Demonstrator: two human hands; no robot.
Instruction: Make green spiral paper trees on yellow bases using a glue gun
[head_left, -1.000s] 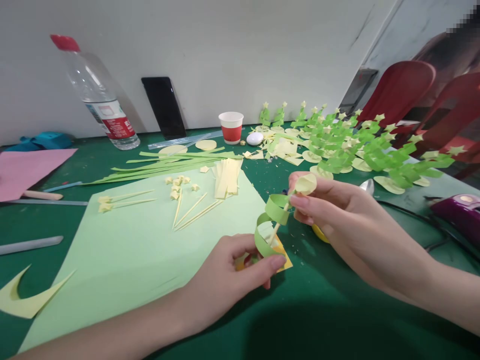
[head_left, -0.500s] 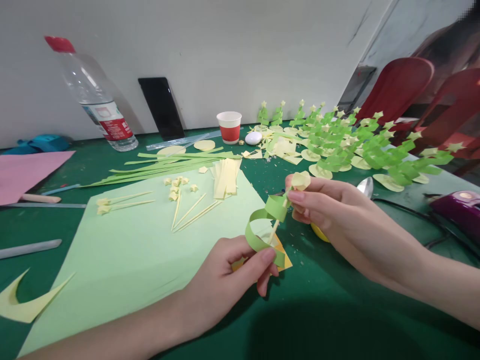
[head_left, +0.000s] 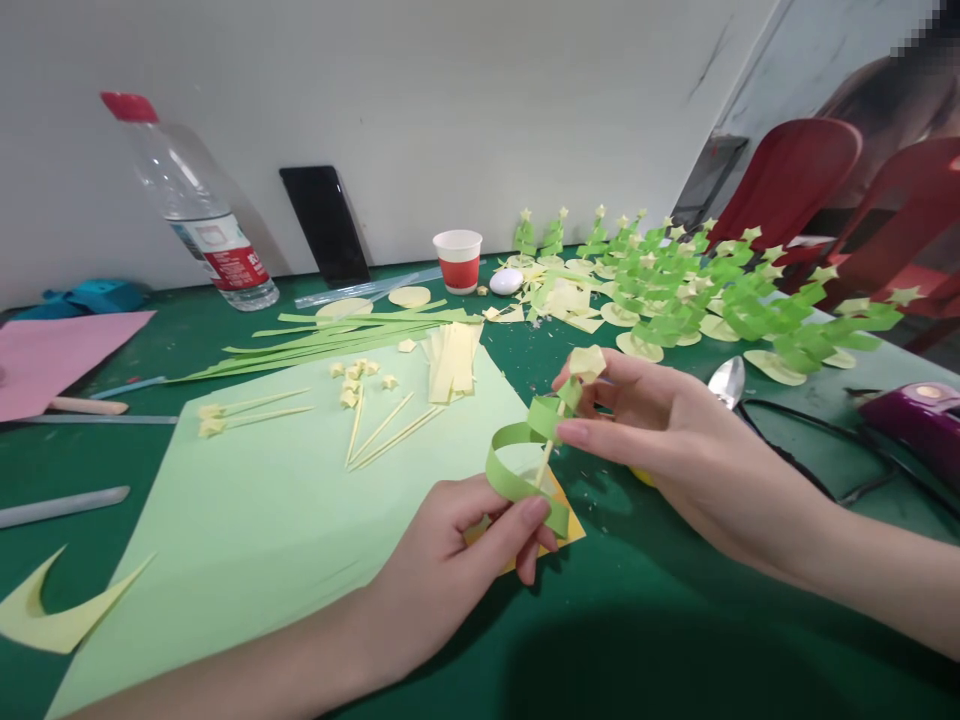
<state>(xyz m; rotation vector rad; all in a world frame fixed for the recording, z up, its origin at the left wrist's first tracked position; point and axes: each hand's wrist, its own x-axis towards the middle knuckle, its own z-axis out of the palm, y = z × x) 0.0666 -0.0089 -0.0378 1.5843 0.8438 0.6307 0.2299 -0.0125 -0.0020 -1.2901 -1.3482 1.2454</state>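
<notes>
My left hand (head_left: 480, 540) pinches the lower end of a thin stick (head_left: 545, 463) and the green paper strip (head_left: 506, 465) threaded on it. The strip bends in a wide loop low down and tighter folds higher up. A pale yellow paper star (head_left: 587, 363) tops the stick, which leans to the right. My right hand (head_left: 637, 410) is closed around the upper folds, thumb on the near side below the star and fingertips partly hidden behind it. Under my left hand lies an orange-yellow piece of paper (head_left: 571, 525).
A light green sheet (head_left: 300, 520) carries small stars (head_left: 350, 385), sticks (head_left: 382, 425) and pale yellow strips (head_left: 451, 362). Green strips (head_left: 315, 340) lie behind. Finished paper trees (head_left: 720, 285) crowd the right. A bottle (head_left: 217, 240), phone (head_left: 326, 225), cup (head_left: 458, 262), spoon (head_left: 727, 382) and purple device (head_left: 919, 425) stand around.
My right hand has shifted from the star down to the strip's upper folds, its thumb now lower. The star end has moved slightly left. My left hand keeps its pinch.
</notes>
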